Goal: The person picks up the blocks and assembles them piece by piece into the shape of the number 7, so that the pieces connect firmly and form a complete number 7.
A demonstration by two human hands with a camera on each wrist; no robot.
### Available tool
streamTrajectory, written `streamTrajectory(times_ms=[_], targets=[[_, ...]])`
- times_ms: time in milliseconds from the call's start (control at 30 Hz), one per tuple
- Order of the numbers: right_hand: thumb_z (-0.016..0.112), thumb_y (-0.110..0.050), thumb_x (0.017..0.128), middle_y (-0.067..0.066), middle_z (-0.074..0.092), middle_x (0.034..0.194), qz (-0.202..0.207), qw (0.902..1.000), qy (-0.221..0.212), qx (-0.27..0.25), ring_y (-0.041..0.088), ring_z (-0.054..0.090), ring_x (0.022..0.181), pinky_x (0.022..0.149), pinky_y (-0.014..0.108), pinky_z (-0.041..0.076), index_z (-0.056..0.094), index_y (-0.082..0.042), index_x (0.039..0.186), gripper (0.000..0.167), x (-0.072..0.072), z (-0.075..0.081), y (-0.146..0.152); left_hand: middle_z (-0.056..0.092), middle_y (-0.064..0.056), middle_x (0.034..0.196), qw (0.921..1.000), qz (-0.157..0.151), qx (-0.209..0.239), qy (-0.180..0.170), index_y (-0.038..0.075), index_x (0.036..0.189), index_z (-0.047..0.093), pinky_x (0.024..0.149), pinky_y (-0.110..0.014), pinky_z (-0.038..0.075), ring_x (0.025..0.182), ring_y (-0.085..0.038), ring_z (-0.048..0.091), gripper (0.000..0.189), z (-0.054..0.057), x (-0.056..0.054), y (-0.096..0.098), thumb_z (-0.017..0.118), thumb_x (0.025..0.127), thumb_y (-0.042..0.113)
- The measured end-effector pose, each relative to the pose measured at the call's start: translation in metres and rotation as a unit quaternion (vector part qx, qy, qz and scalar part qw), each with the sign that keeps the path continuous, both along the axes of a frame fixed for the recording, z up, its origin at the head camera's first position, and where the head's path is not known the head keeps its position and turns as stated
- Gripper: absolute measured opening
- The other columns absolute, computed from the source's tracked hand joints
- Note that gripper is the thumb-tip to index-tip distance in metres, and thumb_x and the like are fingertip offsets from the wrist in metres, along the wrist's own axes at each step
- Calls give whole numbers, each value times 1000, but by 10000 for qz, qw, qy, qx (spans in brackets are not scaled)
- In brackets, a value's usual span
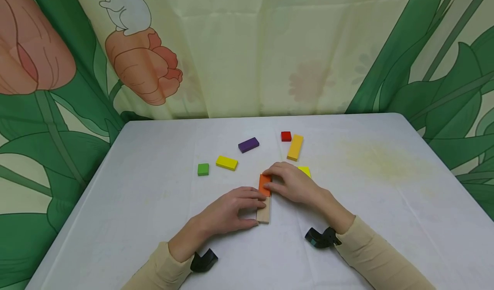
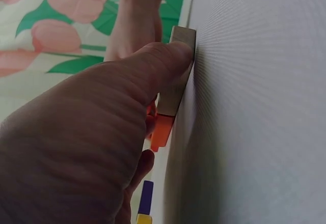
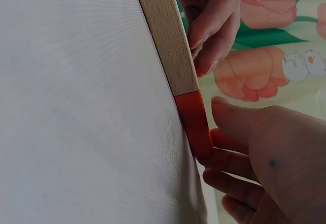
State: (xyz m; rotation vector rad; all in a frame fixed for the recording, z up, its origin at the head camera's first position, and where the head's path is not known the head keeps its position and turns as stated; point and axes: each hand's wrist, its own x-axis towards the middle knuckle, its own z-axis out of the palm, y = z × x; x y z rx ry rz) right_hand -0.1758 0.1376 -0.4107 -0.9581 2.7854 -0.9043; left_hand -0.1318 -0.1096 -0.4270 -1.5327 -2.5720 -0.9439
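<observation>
While your right hand (image 1: 295, 182) grasps the orange block (image 1: 264, 185) with thumb and fingers, your left hand (image 1: 227, 212) bends over the plain wooden block (image 1: 263, 212), thumb touching it near its closer end, and I cannot tell whether it pinches it. The two blocks lie end to end, touching, on the white table (image 1: 359, 195) in front of you, the orange one farther from you. Beyond them and to your left lie a green block (image 1: 203, 169), a yellow block (image 1: 227, 163) and a purple block (image 1: 248, 145), with a red block (image 1: 286, 136) farther right
</observation>
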Motion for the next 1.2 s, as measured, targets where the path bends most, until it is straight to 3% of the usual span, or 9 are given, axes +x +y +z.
streamTrajectory(times_ms=[200,567,867,1200], targets=[[69,-26,98,1,66,121,-119,9999,-56,-65,21,58,117,103,43,46,69,-11,127,34,-2,4,4,62,-1,135,9997,-57,132,210,9,122,72,112,-34,38,131,-18,51,41,-1,-1,0,84,85,23],[69,-24,97,7,63,130,-639,9974,-208,-256,29,55,124,106,53,42,67,-9,130,36,-9,21,23,57,-4,141,9999,108,39,98,10,128,69,112,-34,37,137,-20,46,50,-1,0,-1,85,84,27],[67,-26,99,11,63,131,-1101,9932,-320,-185,35,51,127,108,57,39,66,-8,132,37,-12,28,47,57,-2,143,9998,143,-157,-65,11,128,70,113,-34,36,139,-18,43,48,-1,-1,2,84,85,28],[70,-18,96,14,61,132,-1278,9898,-626,-21,37,49,129,107,58,39,67,-6,128,34,-7,19,75,57,2,142,9974,337,-359,-525,13,129,71,112,-33,37,140,-15,42,46,1,1,4,82,87,28]])
